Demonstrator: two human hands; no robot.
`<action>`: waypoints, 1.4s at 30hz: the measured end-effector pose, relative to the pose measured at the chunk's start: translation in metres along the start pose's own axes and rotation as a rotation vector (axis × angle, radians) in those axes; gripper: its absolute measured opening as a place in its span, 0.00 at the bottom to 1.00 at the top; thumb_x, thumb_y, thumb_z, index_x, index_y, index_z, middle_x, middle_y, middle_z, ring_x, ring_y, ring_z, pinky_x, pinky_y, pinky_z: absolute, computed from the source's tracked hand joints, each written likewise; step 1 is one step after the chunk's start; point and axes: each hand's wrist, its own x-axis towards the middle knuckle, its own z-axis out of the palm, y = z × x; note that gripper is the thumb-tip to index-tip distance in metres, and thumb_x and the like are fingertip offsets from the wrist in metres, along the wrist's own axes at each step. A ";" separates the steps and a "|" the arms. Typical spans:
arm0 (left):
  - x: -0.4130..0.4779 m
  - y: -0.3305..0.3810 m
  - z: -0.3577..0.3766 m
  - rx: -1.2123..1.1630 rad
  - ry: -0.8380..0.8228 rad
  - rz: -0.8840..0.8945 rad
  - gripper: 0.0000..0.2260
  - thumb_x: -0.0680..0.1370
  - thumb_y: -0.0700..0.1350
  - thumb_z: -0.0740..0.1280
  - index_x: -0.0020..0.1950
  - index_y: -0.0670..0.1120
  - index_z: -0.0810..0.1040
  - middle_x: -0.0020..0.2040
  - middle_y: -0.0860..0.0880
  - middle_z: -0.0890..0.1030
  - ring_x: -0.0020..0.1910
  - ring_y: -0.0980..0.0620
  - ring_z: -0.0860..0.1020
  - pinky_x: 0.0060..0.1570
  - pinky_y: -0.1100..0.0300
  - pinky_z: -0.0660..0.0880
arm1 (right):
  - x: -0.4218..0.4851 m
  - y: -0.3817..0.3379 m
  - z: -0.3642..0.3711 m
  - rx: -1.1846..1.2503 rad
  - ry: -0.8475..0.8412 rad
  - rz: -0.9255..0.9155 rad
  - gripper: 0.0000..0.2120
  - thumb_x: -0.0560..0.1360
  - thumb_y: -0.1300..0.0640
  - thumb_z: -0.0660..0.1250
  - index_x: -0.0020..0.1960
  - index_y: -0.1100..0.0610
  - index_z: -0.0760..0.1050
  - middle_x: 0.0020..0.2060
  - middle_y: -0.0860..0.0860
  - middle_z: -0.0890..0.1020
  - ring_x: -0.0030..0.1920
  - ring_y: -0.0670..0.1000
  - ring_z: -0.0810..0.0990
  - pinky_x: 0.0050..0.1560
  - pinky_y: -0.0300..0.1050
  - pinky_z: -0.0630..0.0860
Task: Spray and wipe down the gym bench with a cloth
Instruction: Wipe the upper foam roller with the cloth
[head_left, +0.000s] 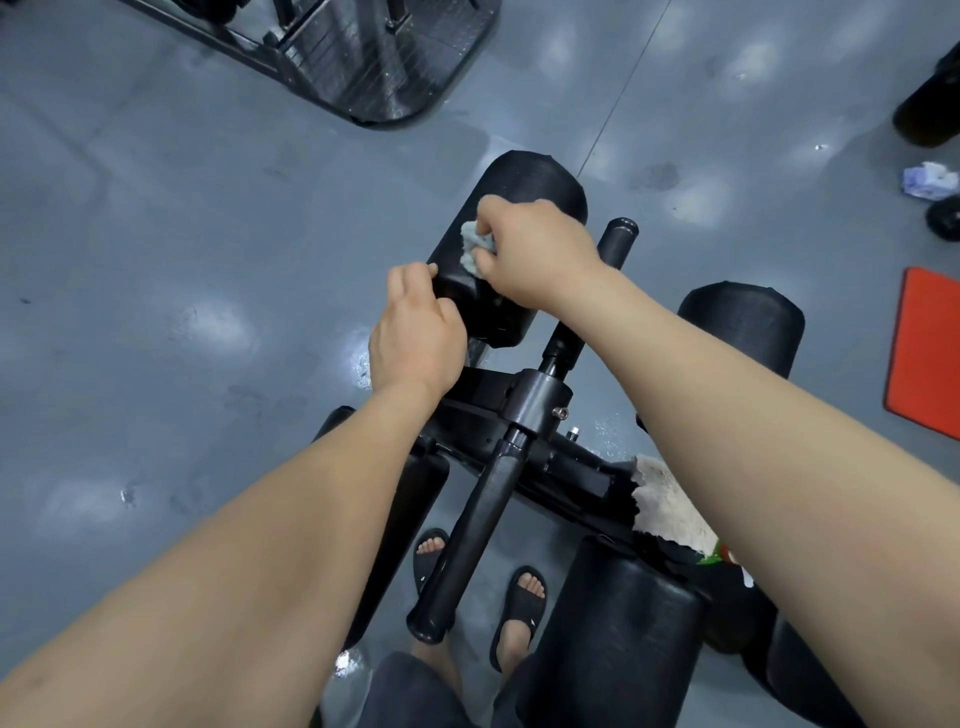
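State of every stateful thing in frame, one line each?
Right hand: grips small grey cloth, pressing it on black cylindrical foam pad.
Left hand: grips that pad's near end.
Beige towel: draped on black metal bench frame, unheld.
Red flat mat: lying on grey floor.

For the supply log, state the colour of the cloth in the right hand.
Pale grey cloth; head view shows it best.

Glossy grey floor (182, 208) with soft light patches; black metal machine base (374, 67) at the top, red mat (930, 358) at the right edge
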 end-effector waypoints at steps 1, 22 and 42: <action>0.001 0.000 0.000 0.001 0.002 0.004 0.15 0.81 0.42 0.54 0.67 0.48 0.69 0.69 0.50 0.69 0.47 0.40 0.75 0.47 0.50 0.68 | 0.000 0.004 -0.001 -0.030 0.010 0.007 0.13 0.79 0.48 0.60 0.59 0.54 0.71 0.47 0.52 0.81 0.55 0.60 0.75 0.42 0.50 0.68; 0.000 -0.004 0.007 -0.019 0.033 0.045 0.25 0.76 0.66 0.64 0.67 0.53 0.69 0.64 0.55 0.70 0.51 0.47 0.78 0.52 0.51 0.74 | 0.037 0.051 -0.015 -0.136 -0.002 0.245 0.15 0.79 0.57 0.61 0.65 0.54 0.67 0.53 0.59 0.79 0.58 0.64 0.75 0.46 0.53 0.65; 0.000 -0.006 0.006 -0.015 0.056 0.126 0.26 0.72 0.65 0.70 0.65 0.55 0.70 0.62 0.58 0.68 0.50 0.50 0.78 0.51 0.52 0.76 | 0.064 0.073 -0.018 -0.109 0.037 0.142 0.14 0.76 0.60 0.61 0.60 0.52 0.75 0.56 0.58 0.78 0.60 0.65 0.71 0.61 0.57 0.72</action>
